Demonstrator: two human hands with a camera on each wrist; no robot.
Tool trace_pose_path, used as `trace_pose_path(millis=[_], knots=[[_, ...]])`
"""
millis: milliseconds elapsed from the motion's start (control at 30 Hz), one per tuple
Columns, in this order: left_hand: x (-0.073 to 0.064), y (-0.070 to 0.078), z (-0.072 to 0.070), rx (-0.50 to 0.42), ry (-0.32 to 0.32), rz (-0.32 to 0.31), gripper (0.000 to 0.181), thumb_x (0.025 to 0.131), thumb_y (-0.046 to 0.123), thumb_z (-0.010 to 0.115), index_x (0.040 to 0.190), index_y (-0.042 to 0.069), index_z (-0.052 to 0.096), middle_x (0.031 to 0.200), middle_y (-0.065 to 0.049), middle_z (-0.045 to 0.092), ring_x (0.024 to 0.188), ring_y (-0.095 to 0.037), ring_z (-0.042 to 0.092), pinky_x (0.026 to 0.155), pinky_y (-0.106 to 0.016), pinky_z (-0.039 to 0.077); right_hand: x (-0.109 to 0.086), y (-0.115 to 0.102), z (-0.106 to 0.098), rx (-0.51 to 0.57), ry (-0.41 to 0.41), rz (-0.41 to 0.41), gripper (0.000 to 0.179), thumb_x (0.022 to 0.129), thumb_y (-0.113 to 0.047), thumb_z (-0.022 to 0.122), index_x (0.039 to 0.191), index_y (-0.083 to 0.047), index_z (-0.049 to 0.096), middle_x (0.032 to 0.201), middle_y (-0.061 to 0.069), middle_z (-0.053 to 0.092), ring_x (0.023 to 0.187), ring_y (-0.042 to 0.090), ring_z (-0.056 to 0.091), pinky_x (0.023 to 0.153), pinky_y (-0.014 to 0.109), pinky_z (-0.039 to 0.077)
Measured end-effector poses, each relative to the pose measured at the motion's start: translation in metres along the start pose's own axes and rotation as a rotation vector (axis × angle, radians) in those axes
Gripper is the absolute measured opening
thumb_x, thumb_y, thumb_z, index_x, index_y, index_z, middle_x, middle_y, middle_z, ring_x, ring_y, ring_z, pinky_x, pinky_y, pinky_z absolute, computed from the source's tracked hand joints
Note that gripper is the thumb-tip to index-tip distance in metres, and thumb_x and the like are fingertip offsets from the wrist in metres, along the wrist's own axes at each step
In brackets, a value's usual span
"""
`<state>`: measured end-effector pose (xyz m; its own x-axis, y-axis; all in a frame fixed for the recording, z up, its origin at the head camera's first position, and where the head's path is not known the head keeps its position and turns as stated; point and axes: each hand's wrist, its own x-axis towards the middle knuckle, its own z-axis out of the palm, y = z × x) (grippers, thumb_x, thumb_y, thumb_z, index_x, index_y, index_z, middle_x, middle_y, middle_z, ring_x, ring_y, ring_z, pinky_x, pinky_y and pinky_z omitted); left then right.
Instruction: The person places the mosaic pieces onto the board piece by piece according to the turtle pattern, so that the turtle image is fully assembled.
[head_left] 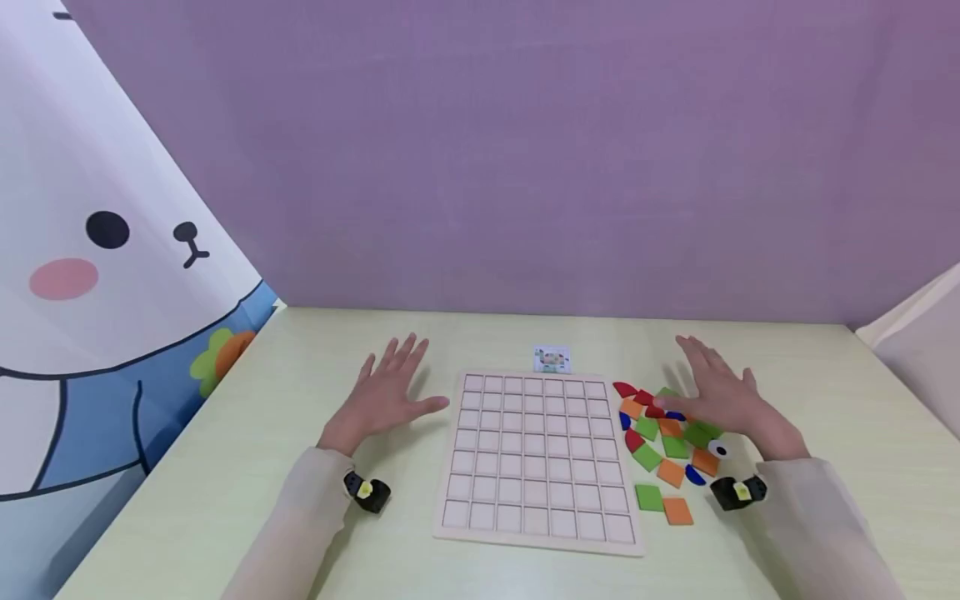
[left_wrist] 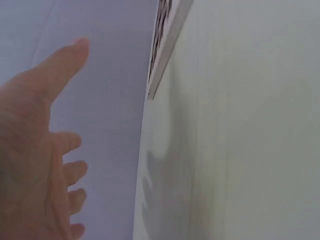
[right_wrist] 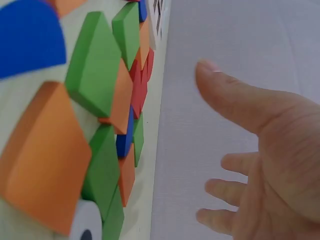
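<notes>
A pale wooden grid board (head_left: 537, 543) of square cells lies on the table. To its left, my left hand (head_left: 386, 400) hovers over the table with spread fingers, holding nothing; its shadow falls below it in the left wrist view. My right hand (head_left: 723, 396) is held above a loose pile of flat coloured pieces, fingers extended and thumb toward the board. Among the pieces are green squares (head_left: 649, 497), orange squares (head_left: 678, 511), red curved pieces (head_left: 624, 389), blue half-rounds (head_left: 695, 475) and a white eye disc (head_left: 718, 449). The right hand hides part of the pile.
A small printed card (head_left: 552, 358) lies just beyond the board's far edge. Behind the table (head_left: 225, 533) hangs a purple cloth (head_left: 525, 167). A cartoon-printed curtain (head_left: 90, 333) stands at the left, and pale fabric (head_left: 918, 342) at the right.
</notes>
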<state>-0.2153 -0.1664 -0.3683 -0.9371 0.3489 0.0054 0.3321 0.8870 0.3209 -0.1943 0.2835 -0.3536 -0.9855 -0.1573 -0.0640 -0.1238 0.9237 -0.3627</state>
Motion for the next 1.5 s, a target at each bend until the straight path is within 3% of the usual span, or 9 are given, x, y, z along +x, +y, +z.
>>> trace_pose_path(millis=[233,333,433,600,767,933,1233,1400,1500], knots=[[0.002,0.006,0.005,-0.145,-0.121,0.115,0.105,0.077,0.054,0.071,0.154,0.012,0.013,0.161,-0.012,0.005,0.147,-0.039,0.000,0.116,-0.062,0.006,-0.001,-0.001,0.001,0.104,-0.084,-0.017,0.107,0.079,-0.040,0.073,0.150,0.001,0.005,0.149,0.036,0.013,0.130,0.056,0.020,0.097,0.078,0.022],[0.001,0.007,0.008,-0.187,-0.180,0.146,0.108,0.073,0.049,0.077,0.154,0.011,0.015,0.161,-0.012,0.005,0.147,-0.039,0.000,0.116,-0.061,0.007,-0.001,-0.001,0.001,0.143,-0.112,-0.037,0.105,0.079,-0.037,0.075,0.150,0.003,0.008,0.148,0.036,0.014,0.129,0.055,0.021,0.098,0.073,0.029],[0.000,0.006,0.012,-0.225,-0.228,0.154,0.110,0.070,0.046,0.081,0.153,0.012,0.017,0.161,-0.010,0.006,0.147,-0.037,0.000,0.117,-0.059,0.008,-0.003,-0.001,0.001,0.171,-0.142,-0.040,0.103,0.078,-0.035,0.076,0.149,0.003,0.011,0.148,0.035,0.015,0.129,0.054,0.021,0.098,0.073,0.030],[-0.005,0.006,0.015,-0.253,-0.286,0.147,0.113,0.066,0.045,0.084,0.153,0.013,0.019,0.161,-0.008,0.012,0.147,-0.037,0.004,0.117,-0.058,0.009,-0.006,-0.002,0.002,0.196,-0.162,-0.020,0.105,0.076,-0.037,0.077,0.150,0.001,0.013,0.148,0.035,0.017,0.129,0.055,0.022,0.096,0.073,0.031],[-0.017,0.006,0.018,-0.202,-0.335,0.165,0.114,0.064,0.053,0.082,0.153,0.015,0.021,0.161,-0.007,0.013,0.147,-0.038,0.001,0.116,-0.061,0.005,-0.014,-0.001,0.005,0.218,-0.160,-0.020,0.103,0.075,-0.038,0.078,0.149,0.001,0.017,0.147,0.034,0.021,0.128,0.055,0.025,0.092,0.069,0.040],[-0.024,0.010,0.020,-0.148,-0.311,0.210,0.110,0.065,0.058,0.079,0.152,0.016,0.025,0.160,-0.007,0.015,0.146,-0.042,0.002,0.113,-0.067,0.004,-0.027,0.007,0.006,0.209,-0.134,-0.041,0.099,0.074,-0.031,0.080,0.146,0.003,0.022,0.143,0.034,0.027,0.124,0.055,0.032,0.085,0.062,0.050],[-0.030,0.014,0.027,-0.105,-0.286,0.185,0.106,0.067,0.061,0.075,0.152,0.022,0.025,0.160,0.001,0.017,0.147,-0.037,0.002,0.114,-0.065,0.002,-0.047,0.026,0.011,0.234,-0.107,-0.035,0.088,0.070,-0.017,0.083,0.139,0.007,0.034,0.131,0.033,0.039,0.112,0.050,0.046,0.078,0.051,0.056],[-0.032,0.015,0.029,-0.103,-0.272,0.179,0.105,0.068,0.062,0.073,0.152,0.023,0.024,0.160,0.003,0.016,0.147,-0.036,0.000,0.114,-0.065,-0.001,-0.053,0.035,0.009,0.202,-0.060,-0.056,0.069,0.070,-0.015,0.083,0.125,0.007,0.048,0.118,0.025,0.048,0.099,0.036,0.053,0.072,0.037,0.055],[-0.032,0.015,0.029,-0.107,-0.266,0.177,0.104,0.069,0.061,0.074,0.152,0.024,0.024,0.160,0.004,0.015,0.148,-0.036,-0.001,0.114,-0.064,-0.002,-0.054,0.039,0.007,0.183,-0.040,-0.079,0.054,0.070,-0.014,0.083,0.112,0.004,0.054,0.108,0.017,0.053,0.091,0.023,0.052,0.068,0.025,0.049]])
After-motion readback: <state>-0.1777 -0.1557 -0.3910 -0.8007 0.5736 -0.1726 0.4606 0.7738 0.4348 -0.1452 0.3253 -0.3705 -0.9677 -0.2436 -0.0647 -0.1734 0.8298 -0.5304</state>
